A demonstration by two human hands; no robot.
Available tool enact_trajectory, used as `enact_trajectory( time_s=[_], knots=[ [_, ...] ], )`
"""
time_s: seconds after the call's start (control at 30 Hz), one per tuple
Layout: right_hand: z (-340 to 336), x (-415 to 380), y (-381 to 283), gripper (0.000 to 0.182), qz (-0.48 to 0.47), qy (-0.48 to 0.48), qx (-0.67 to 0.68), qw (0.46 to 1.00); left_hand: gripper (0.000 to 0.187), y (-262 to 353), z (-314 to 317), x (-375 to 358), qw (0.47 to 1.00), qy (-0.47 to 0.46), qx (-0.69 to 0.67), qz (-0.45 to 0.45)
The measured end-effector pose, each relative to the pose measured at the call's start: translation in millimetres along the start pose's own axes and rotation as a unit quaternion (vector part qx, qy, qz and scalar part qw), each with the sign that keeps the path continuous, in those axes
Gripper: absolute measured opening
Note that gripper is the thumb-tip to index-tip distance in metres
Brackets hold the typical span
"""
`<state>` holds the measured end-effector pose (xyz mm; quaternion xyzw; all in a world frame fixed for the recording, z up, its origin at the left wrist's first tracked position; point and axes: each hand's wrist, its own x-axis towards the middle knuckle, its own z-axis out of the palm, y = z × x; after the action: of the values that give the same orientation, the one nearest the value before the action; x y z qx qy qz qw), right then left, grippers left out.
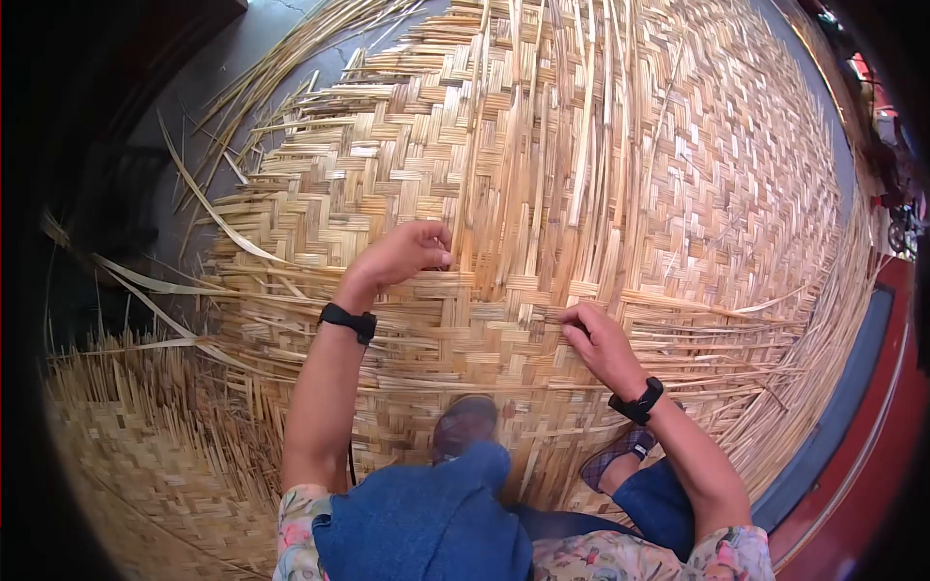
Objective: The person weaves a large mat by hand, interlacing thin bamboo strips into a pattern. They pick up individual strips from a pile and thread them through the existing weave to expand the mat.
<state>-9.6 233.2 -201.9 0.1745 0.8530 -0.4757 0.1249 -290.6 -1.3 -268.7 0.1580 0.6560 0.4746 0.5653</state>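
A large mat (417, 145) of woven flat reed strips covers the floor, in a zigzag pattern. My left hand (407, 254) is over the woven part left of the middle, its fingers curled together; what they hold, if anything, is hidden. Lower and to the right, my right hand (593, 337) touches the weave with thumb and index finger slightly apart, nothing visible between them. Long loose strips (586, 126) run away from me between and beyond the hands. Other strips (697, 300) lie crosswise, sticking out on both sides.
My shoes (463, 426) stand on the mat. Loose reeds (271, 68) lie on the grey floor at the upper left. Another woven piece (145, 455) is at the lower left. A red strip of floor (862, 436) runs along the right, with dark objects at the upper right.
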Motion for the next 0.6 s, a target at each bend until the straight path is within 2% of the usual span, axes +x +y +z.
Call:
enact_trajectory(
  time_s=[0.07, 0.2, 0.27, 0.33, 0.4, 0.47, 0.53, 0.6],
  knots=[
    [1.4, -2.9, 5.7, 0.015, -0.020, 0.000, -0.009, 1.000, 0.011, 8.9, -4.4, 3.6, 0.998, -0.026, 0.044, -0.039],
    [6.4, -11.2, 18.3, 0.015, -0.038, -0.035, -0.038, 0.998, 0.012, 24.5, 3.3, -0.9, 0.996, -0.007, 0.077, -0.055],
    [7.9, -13.1, 19.3, 0.015, -0.055, -0.049, -0.050, 0.996, 0.014, 14.7, 13.9, 2.6, 0.991, 0.067, 0.114, -0.029],
    [11.5, -19.2, 17.3, 0.015, -0.067, -0.051, -0.045, 0.995, 0.014, 4.2, 27.9, 0.7, 0.974, 0.134, 0.183, 0.012],
    [19.2, -33.4, 10.6, 0.016, -0.105, -0.079, -0.104, 0.986, 0.015, 20.8, 44.0, -9.3, 0.950, 0.173, 0.261, 0.017],
    [18.5, -24.7, 14.6, 0.018, -0.165, -0.088, -0.167, 0.968, 0.027, 31.6, 53.9, -19.1, 0.896, 0.197, 0.397, 0.031],
    [27.2, -32.4, 24.2, 0.021, -0.207, -0.102, -0.221, 0.948, 0.032, 49.6, 56.3, -29.1, 0.881, 0.183, 0.437, -0.002],
    [19.3, -24.9, 18.0, 0.019, -0.166, -0.091, -0.200, 0.961, 0.033, 62.5, 42.1, -30.0, 0.875, 0.155, 0.458, 0.004]
  ],
)
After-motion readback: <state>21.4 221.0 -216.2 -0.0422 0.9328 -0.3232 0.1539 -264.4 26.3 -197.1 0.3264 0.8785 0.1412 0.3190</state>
